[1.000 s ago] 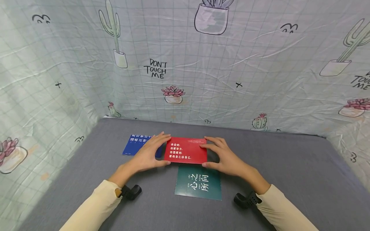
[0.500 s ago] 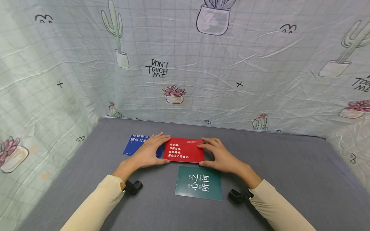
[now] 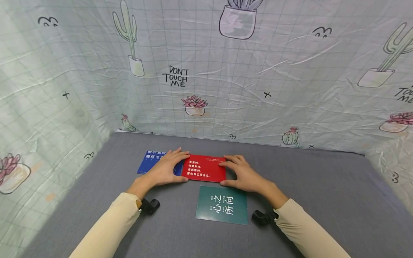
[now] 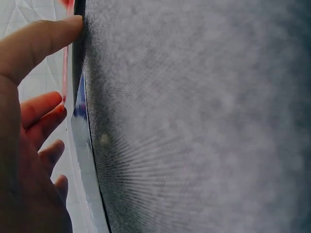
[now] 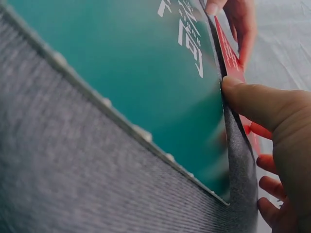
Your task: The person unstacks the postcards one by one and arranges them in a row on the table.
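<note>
A red card with white writing lies flat or nearly flat at the middle of the table, between my two hands. My left hand holds its left end, thumb at the near corner and fingers at the far one. At the right end my right hand grips it likewise, with the index finger over its face. A blue card is partly covered by my left hand, next to the red one. Nearer to me lies a dark green card, its glossy face filling much of the right wrist view.
Grey cloth covers the table. A pale curtain printed with cacti rises behind its far edge and along the left side. Black wrist cameras sit below both hands.
The red card has shifted left toward the blue card and seems lower. Its near edge now stands apart from the green card. My right hand moved left with it; the left hand barely moved.
</note>
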Motion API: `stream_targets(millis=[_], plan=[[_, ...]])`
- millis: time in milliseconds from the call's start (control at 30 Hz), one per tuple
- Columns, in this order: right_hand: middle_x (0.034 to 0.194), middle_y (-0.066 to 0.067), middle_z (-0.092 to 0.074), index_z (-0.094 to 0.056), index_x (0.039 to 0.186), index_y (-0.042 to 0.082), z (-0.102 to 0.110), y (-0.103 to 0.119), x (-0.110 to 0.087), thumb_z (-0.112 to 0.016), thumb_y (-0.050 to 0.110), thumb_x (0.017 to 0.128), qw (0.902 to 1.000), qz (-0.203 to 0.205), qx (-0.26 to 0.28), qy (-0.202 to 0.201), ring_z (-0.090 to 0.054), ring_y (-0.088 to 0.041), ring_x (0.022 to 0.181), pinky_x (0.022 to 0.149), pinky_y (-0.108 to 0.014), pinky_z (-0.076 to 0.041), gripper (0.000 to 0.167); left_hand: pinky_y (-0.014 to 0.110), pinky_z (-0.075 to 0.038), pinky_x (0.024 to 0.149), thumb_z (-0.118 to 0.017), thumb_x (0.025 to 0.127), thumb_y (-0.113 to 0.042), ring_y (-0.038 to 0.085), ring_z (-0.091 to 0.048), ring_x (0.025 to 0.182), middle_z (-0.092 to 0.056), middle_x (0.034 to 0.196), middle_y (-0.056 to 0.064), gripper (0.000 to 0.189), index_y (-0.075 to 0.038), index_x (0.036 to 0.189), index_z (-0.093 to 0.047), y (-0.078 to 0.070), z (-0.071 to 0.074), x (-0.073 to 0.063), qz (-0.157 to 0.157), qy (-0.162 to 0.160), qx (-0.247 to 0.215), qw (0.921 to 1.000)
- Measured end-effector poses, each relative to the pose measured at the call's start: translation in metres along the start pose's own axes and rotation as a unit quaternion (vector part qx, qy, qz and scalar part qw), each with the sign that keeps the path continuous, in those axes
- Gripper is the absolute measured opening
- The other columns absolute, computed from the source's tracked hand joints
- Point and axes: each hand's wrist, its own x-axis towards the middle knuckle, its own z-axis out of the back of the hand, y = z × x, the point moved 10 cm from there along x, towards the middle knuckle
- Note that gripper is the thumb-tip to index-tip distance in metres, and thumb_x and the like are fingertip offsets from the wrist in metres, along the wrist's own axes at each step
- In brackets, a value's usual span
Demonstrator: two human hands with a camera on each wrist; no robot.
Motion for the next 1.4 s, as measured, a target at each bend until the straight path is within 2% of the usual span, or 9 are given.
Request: stream_targets(millis=[267, 600, 967, 1400], plan=[[0.146, -0.013, -0.039, -0.055, 0.134, 0.015, -0.0024, -0.0039, 0.0023, -0.073, 0.041, 0.082, 1.0000, -0.002, -0.002, 0.006, -0.030, -0.031, 0.130, 0.100, -0.056, -0.036, 0.061, 0.049, -0.009, 0.115, -0.075, 0.075, -0.038, 0.032, -0.020, 0.142, -0.040, 0.148, 0.009, 0.078, -0.008, 0.141, -0.046, 0.0043, -0.0055, 0.0059, 0.003, 0.013, 0.017, 0.9998], [0.146, -0.013, -0.038, -0.056, 0.134, 0.016, -0.0035, -0.0042, 0.0031, -0.072, 0.042, 0.083, 0.9999, 0.006, -0.008, 0.007, -0.030, -0.030, 0.130, 0.101, -0.056, -0.036, 0.060, 0.049, -0.006, 0.115, -0.073, 0.076, -0.039, 0.031, -0.019, 0.142, -0.038, 0.149, 0.008, 0.078, -0.009, 0.142, -0.045, 0.0056, -0.0085, 0.0067, 0.003, 0.025, 0.024, 0.9994], [0.148, -0.014, -0.035, -0.054, 0.136, 0.016, -0.0055, -0.0039, 0.0018, -0.070, 0.042, 0.084, 0.9998, 0.006, -0.012, 0.015, -0.029, -0.032, 0.132, 0.101, -0.057, -0.035, 0.061, 0.049, -0.008, 0.115, -0.074, 0.075, -0.040, 0.030, -0.020, 0.142, -0.038, 0.149, 0.008, 0.078, -0.009, 0.141, -0.047, 0.0062, -0.0101, 0.0059, 0.002, 0.029, 0.033, 0.9990], [0.147, -0.012, -0.036, -0.054, 0.136, 0.016, -0.0054, -0.0023, 0.0018, -0.071, 0.041, 0.084, 0.9999, 0.009, -0.008, 0.012, -0.028, -0.031, 0.131, 0.101, -0.058, -0.033, 0.060, 0.049, -0.006, 0.115, -0.074, 0.075, -0.039, 0.028, -0.020, 0.142, -0.041, 0.148, 0.006, 0.079, -0.011, 0.143, -0.045, 0.0053, -0.0092, 0.0048, 0.001, 0.027, 0.031, 0.9992]])
